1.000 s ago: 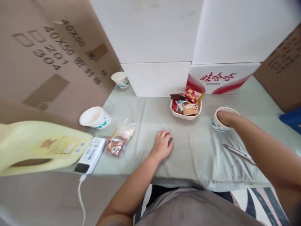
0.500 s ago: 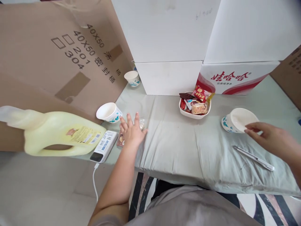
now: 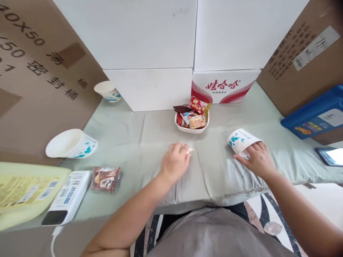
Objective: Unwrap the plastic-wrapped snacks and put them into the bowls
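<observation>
My left hand (image 3: 174,163) rests on the grey-green cloth (image 3: 150,135) in the middle, fingers closed over a small clear-wrapped snack (image 3: 190,151) that peeks out at the fingertips. My right hand (image 3: 257,160) grips a white paper cup with blue print (image 3: 239,140). The cup lies on its side on the cloth, its bottom pointing up and left, my fingers at its mouth. Just beyond and between my hands stands a white dish (image 3: 190,129) filled with several wrapped snacks.
A paper bowl (image 3: 70,144), a brown snack packet (image 3: 106,178), a power bank (image 3: 66,195) and a yellow jug (image 3: 18,194) lie at left. Another paper cup (image 3: 106,90) stands at the back. White boxes and cardboard wall the rear. A blue box (image 3: 316,113) and a phone (image 3: 331,156) lie at right.
My left hand reached to the packets at left and came back to the middle with the clear-wrapped snack. My right hand took the upright cup and tipped it on its side. The view shifted right.
</observation>
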Tool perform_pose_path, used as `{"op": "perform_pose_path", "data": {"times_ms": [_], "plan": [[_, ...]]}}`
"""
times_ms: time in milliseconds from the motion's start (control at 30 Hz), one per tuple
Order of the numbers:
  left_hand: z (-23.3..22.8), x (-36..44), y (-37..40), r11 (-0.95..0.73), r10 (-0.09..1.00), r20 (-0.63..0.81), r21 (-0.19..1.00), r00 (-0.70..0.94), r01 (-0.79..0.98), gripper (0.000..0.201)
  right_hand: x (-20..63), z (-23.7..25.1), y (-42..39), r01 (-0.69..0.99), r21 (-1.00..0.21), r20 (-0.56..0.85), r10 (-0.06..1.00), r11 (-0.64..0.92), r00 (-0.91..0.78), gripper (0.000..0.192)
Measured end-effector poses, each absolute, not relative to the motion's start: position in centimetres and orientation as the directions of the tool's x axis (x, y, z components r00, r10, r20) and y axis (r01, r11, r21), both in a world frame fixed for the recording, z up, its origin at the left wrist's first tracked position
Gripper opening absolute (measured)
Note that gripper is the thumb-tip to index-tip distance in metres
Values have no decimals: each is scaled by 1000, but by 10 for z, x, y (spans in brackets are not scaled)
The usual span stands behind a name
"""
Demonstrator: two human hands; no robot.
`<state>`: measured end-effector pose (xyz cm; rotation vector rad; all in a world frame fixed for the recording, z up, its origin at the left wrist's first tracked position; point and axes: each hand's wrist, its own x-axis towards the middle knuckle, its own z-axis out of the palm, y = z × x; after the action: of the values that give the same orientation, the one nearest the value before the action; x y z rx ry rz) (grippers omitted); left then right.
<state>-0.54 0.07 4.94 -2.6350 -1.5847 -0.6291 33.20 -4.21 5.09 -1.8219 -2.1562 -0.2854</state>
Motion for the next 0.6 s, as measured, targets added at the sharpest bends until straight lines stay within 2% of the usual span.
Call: {"op": "perform_pose_path", "data": {"times_ms": [100,200,333,433,500,600], "plan": [[30,31,-6,-591,797,275,167,538,789,30,321,55,-24,983,-15,375,912,183,-164,23],[18,35,-4,-645,755,300,186,583,741,37,313,60,-1,982,-34,412,898,187,-157,20],[20,18,1,-678,734,350,324,583,660,54,306,61,14,989,-58,414,905,136,-100,21],[25,10,4,-678,734,346,431,585,596,51,306,57,-2,992,-94,434,900,79,-31,32],[27,7,5,-699,709,332,451,623,555,47,311,54,-23,994,-108,365,931,24,17,33],[27,4,4,-730,670,315,446,672,518,50,327,49,-55,997,-29,80,994,-77,79,26]]}}
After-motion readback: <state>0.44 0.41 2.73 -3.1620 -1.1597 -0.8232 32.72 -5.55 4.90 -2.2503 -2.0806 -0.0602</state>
